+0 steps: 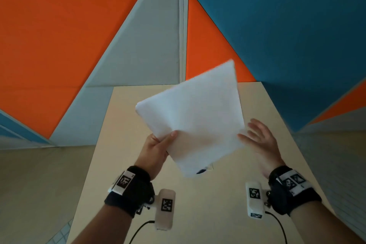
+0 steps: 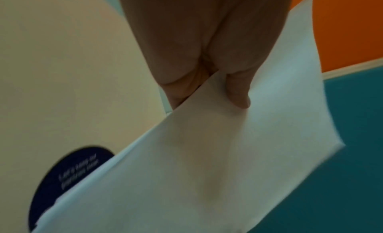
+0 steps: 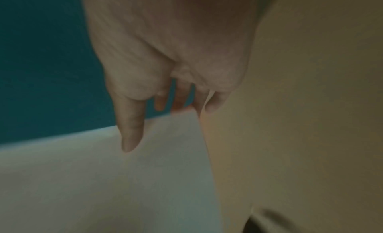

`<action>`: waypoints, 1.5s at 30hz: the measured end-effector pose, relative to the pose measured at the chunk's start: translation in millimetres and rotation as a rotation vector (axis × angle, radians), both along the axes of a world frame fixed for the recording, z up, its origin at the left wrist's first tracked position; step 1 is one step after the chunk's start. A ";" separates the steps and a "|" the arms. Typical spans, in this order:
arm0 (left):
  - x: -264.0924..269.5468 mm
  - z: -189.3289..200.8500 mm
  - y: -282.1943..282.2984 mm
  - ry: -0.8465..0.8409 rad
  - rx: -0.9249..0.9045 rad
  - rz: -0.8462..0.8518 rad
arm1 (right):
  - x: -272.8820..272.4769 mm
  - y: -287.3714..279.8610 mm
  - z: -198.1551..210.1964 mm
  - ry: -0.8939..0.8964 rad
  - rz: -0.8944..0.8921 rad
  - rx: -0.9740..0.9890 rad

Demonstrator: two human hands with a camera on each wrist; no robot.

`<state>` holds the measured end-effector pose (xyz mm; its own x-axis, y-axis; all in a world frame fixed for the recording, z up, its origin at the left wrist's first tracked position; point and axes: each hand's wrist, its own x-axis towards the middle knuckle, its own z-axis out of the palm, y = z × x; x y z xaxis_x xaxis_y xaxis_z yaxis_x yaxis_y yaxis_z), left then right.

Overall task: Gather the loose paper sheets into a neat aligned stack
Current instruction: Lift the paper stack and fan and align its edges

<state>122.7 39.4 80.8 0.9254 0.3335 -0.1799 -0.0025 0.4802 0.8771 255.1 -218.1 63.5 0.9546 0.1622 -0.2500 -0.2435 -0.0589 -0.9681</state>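
A stack of white paper sheets (image 1: 194, 117) is lifted off the beige table (image 1: 122, 160), tilted with one corner pointing up toward the wall. My left hand (image 1: 158, 147) pinches its left lower edge, thumb on top and fingers beneath; the left wrist view shows the thumb (image 2: 238, 92) pressed on the paper sheets (image 2: 207, 162). My right hand (image 1: 259, 140) is spread with straight fingers at the stack's right edge. In the right wrist view the fingers (image 3: 132, 130) reach past the paper's (image 3: 124, 179) corner, holding nothing.
A dark blue round sticker (image 2: 66, 176) with white text lies on the table under the sheets, partly showing in the head view (image 1: 201, 171). Orange, grey and teal wall panels (image 1: 277, 25) close off the table's far end. Floor lies on both sides.
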 end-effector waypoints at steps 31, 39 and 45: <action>-2.5 27.9 -10.3 -0.031 0.472 0.312 | -23.7 40.9 37.4 -0.181 0.310 0.024; -0.9 32.3 -14.6 0.027 0.474 0.336 | -25.3 33.4 33.4 -0.164 0.292 0.033; 2.7 36.8 -17.3 0.045 0.447 0.360 | -26.1 34.8 37.3 -0.229 0.287 0.042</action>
<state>125.4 22.1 117.6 0.7341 0.6789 0.0146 -0.0555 0.0385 0.9977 229.0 -183.3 100.8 0.8992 0.4370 -0.0228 0.0001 -0.0523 -0.9986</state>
